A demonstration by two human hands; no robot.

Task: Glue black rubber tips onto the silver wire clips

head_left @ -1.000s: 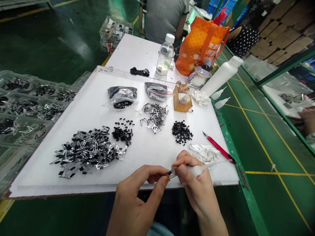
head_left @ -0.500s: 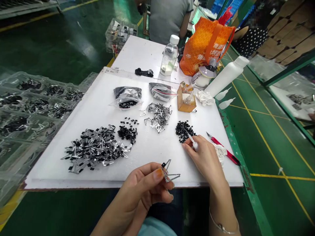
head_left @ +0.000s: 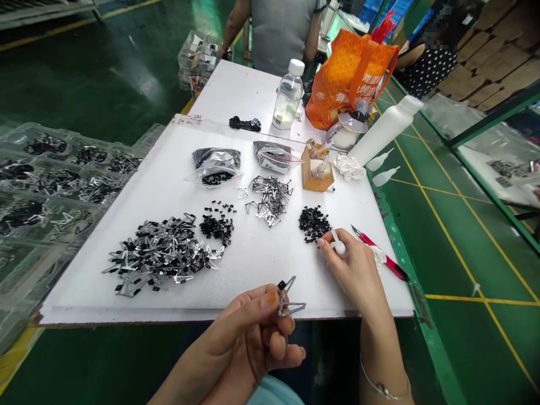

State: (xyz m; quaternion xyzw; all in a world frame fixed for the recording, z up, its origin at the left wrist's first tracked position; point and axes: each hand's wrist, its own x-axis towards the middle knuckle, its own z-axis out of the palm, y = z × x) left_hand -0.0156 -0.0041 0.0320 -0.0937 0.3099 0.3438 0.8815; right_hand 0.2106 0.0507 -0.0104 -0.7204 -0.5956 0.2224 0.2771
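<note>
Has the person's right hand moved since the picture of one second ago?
Yes: the right hand has moved forward, to the near edge of the right pile of black pieces.

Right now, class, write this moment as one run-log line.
left fingers: hold bent silver metal clip | right fingers: hold small white dropper bottle | nearby: pile of small black pieces

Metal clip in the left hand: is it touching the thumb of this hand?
Touching. The head view shows the left hand pinching the metal clip, its end under the thumb.
</note>
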